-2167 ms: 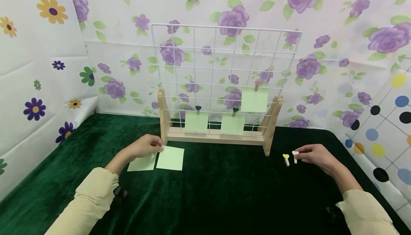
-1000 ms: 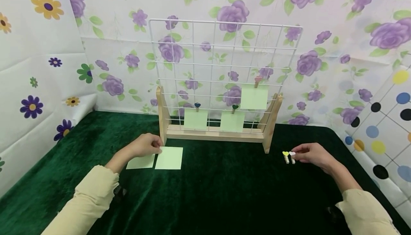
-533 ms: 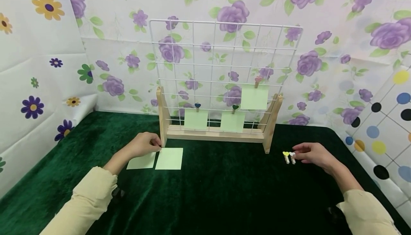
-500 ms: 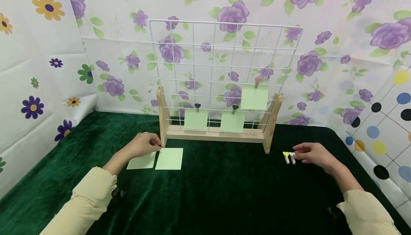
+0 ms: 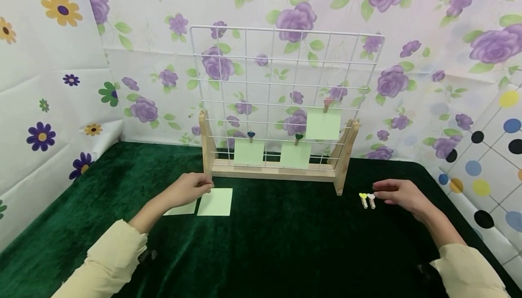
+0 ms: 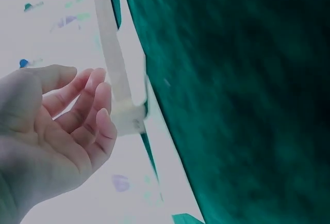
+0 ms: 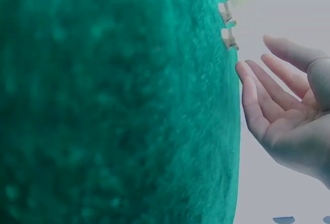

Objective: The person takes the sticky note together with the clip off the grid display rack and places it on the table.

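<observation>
Left hand: yours (image 5: 185, 190) hangs relaxed, fingers loosely bent and thumb apart, holding nothing, by the top left corner of the nearer paper; you can't tell here whether it touches
Left paper: this pale green square (image 5: 181, 209) lies flat on the green cloth (image 5: 285, 239), partly behind your hand
Nearer paper: this one (image 5: 215, 203) lies just right of it, also flat
Rack: the white grid on its wooden stand (image 5: 273, 171) carries three papers, under a blue heart clip (image 5: 251, 135), a dark green heart clip (image 5: 299, 137) and, higher up, a pink heart clip (image 5: 328, 103)
Loose clips: yellow (image 5: 364, 199) and white (image 5: 371, 199) lie side by side on the cloth, right of the rack
Right hand: yours (image 5: 408, 197) is just beside the white clip, fingers relaxed, thumb apart, gripping nothing
Papers and clips step: you seem to be at handling the loose pieces, placing or picking up unclear
Next pinch: lifting either would call for a light fingertip grip on a paper edge or clip
Writing: you can read no brand or label on papers or clips
</observation>
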`<action>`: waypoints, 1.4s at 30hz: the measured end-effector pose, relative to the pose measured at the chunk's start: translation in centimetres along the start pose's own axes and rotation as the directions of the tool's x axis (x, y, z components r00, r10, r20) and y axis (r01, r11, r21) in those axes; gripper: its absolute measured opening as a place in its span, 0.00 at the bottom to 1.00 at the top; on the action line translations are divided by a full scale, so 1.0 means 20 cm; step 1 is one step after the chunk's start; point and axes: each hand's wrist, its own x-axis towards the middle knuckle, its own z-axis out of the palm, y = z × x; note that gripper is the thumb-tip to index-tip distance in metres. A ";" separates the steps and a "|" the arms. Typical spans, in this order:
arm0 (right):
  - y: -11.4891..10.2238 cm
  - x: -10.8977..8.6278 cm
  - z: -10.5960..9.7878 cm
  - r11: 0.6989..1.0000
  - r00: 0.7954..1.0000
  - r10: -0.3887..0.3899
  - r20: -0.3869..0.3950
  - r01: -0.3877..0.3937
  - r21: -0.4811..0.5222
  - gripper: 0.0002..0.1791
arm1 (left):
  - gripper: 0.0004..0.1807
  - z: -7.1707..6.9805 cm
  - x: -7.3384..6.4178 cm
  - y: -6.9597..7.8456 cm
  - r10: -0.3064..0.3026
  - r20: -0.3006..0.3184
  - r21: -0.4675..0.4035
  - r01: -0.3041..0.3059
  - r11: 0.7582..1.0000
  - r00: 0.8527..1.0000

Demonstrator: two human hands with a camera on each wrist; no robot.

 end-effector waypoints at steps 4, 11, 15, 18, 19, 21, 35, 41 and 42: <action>-0.04 0.00 0.02 1.000 0.999 -0.027 -0.020 0.027 -0.008 0.32 | 0.11 0.02 0.00 0.07 0.052 0.000 -0.018 -0.052 0.999 0.999; -0.15 -0.02 0.07 0.996 0.995 -0.081 -0.062 0.078 -0.041 0.31 | 0.11 0.05 0.00 0.19 0.112 0.017 -0.016 -0.111 0.994 0.994; -0.23 -0.04 0.09 0.991 0.989 -0.100 -0.113 0.089 -0.103 0.29 | 0.10 0.07 0.01 0.26 0.152 0.017 -0.015 -0.152 0.988 0.988; -0.29 -0.06 0.08 0.985 0.980 -0.121 -0.158 0.099 -0.144 0.27 | 0.11 0.08 0.03 0.31 0.168 0.006 -0.015 -0.168 0.986 0.986; -0.31 -0.06 0.08 0.982 0.976 -0.134 -0.171 0.107 -0.155 0.27 | 0.11 0.08 0.04 0.33 0.176 -0.002 -0.019 -0.176 0.984 0.984; -0.35 -0.07 0.07 0.976 0.967 -0.163 -0.198 0.128 -0.175 0.26 | 0.11 0.08 0.07 0.37 0.184 -0.018 -0.032 -0.184 0.982 0.983; -0.68 -0.01 0.05 0.935 0.876 -0.354 -0.328 0.327 -0.138 0.23 | 0.21 0.09 0.23 0.61 0.194 -0.134 -0.157 -0.214 0.964 0.972; -0.85 0.04 0.03 0.923 0.852 -0.384 -0.357 0.359 -0.138 0.22 | 0.23 0.08 0.34 0.71 0.162 -0.207 -0.259 -0.214 0.942 0.965; -0.88 0.05 0.03 0.923 0.851 -0.383 -0.360 0.360 -0.132 0.22 | 0.23 0.07 0.36 0.73 0.158 -0.217 -0.278 -0.216 0.936 0.963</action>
